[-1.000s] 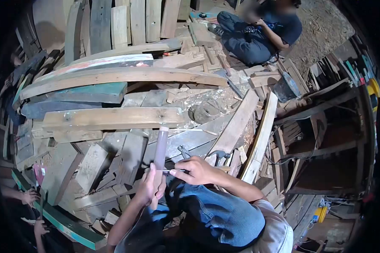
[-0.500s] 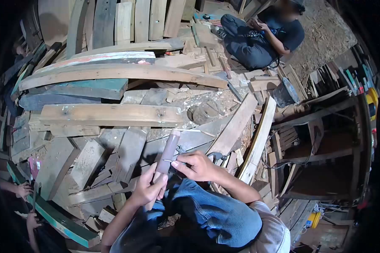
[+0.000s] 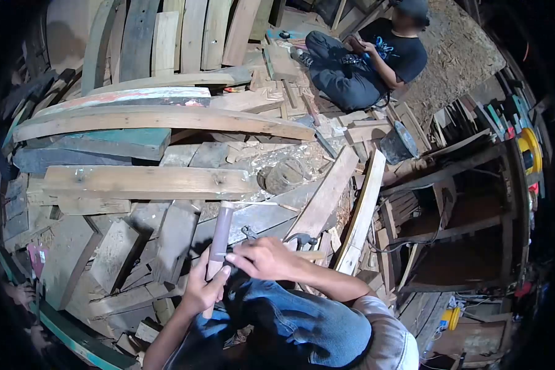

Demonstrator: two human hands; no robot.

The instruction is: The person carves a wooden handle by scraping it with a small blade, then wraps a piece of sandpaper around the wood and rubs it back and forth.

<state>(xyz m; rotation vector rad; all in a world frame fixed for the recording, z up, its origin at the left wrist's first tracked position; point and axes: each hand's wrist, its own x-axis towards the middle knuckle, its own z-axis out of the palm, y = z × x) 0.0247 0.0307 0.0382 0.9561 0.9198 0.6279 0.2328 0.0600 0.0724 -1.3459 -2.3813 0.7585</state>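
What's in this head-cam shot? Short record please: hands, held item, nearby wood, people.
left hand: closed around the lower part of a round rod
right hand: at the rod's middle; cannot tell if it pinches anything
rod finish: purple-grey above, bare wood below
beyond rod: squared wooden beam, then a longer curved beam
people: person in black T-shirt seated at the far side; another person's hand at lower left
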